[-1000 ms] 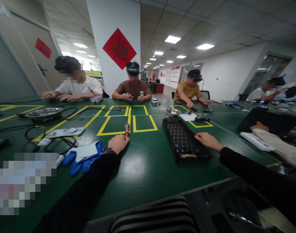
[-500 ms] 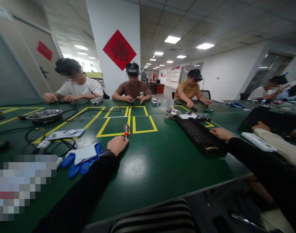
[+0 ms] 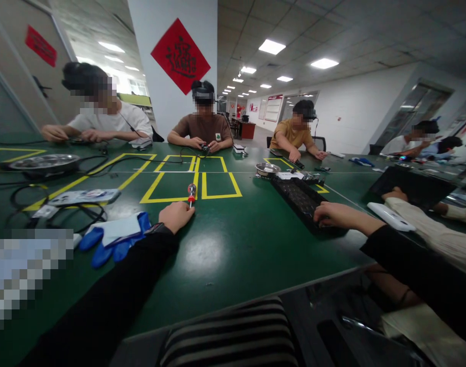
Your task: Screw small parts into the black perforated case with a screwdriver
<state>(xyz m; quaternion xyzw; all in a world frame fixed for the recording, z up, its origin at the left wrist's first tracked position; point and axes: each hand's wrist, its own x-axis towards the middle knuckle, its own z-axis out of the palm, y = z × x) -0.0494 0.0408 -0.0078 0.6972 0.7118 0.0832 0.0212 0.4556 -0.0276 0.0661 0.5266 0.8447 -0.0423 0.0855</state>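
My left hand [image 3: 176, 216] rests on the green table, its fingers closed round the metal shaft of a screwdriver [image 3: 192, 192]. The screwdriver's red and clear handle points away from me. To the right lies a long black plastic casing [image 3: 296, 196], open on top and set at a slant, with rows of shapes inside. My right hand [image 3: 337, 215] is over the casing's near end, its fingers bent together and pointing left. What those fingertips hold, if anything, is hidden.
Blue and white gloves [image 3: 118, 237], black cables [image 3: 64, 214] and a pale flat case [image 3: 85, 197] lie left. A metal bowl [image 3: 268, 168] and white paper [image 3: 290, 176] stand behind the casing. A white device [image 3: 390, 216] lies near a neighbour's sleeve [image 3: 427, 229]. Several people sit around the table.
The black casing has been shifted away and to the right, turning to a slant. My right hand has moved from its right edge to over its near end. My left hand keeps the screwdriver.
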